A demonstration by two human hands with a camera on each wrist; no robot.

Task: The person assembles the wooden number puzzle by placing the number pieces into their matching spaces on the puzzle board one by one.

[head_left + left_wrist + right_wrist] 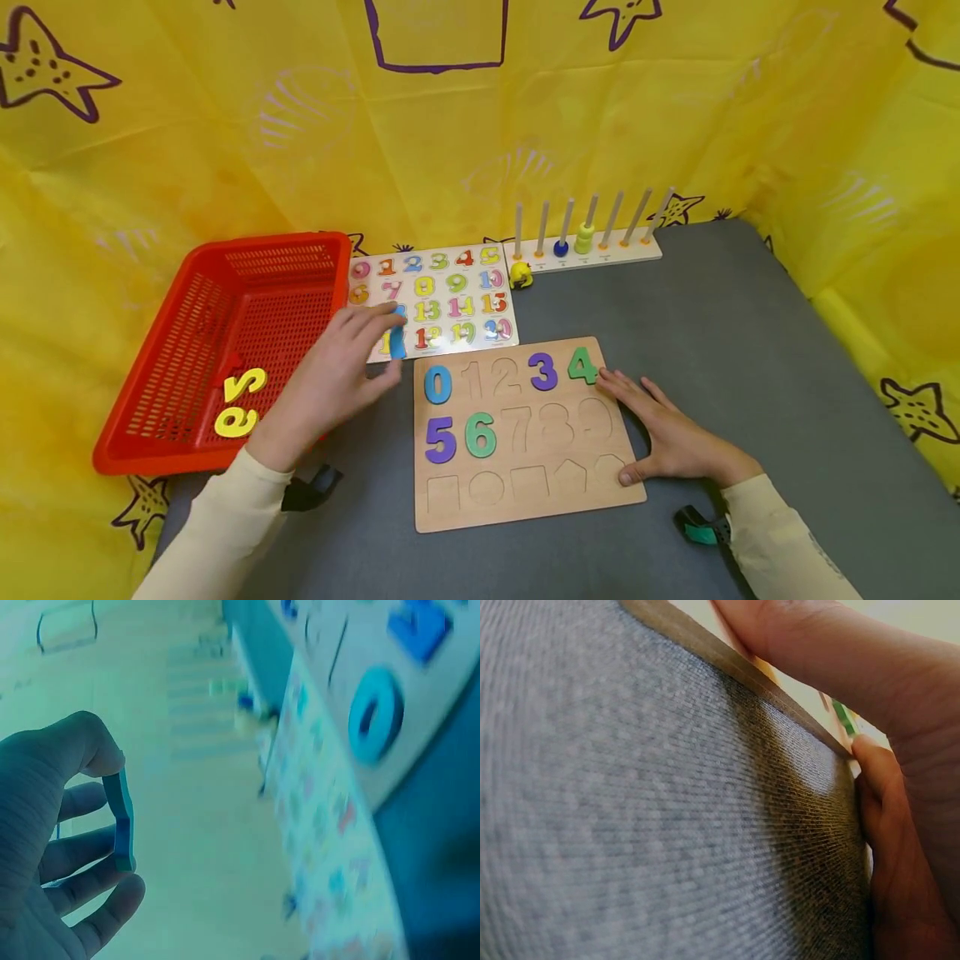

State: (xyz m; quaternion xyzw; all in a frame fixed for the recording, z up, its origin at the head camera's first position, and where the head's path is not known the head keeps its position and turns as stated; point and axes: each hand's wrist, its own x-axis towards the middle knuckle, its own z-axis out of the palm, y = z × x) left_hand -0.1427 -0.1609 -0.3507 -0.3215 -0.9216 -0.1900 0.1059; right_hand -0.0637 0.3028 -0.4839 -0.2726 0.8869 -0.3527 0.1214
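My left hand (337,367) pinches a blue puzzle piece (397,335) between thumb and fingers, above the lower left of the printed number board. In the left wrist view the blue piece (122,821) shows edge-on, so its shape cannot be read. The wooden puzzle board (487,517) lies in front, holding a blue 0 (438,385), a purple 3 (543,372), a green 4 (582,366), a purple 5 (441,440) and a green 6 (481,435). With fingers spread, my right hand (678,442) rests along this board's right edge, thumb (810,645) on top.
At the left stands a red basket (161,333) with yellow number pieces (236,421) inside. Behind the wooden board lies the printed number board (480,321). A peg stand (637,250) with upright rods and a small yellow toy (521,275) are near the back curtain.
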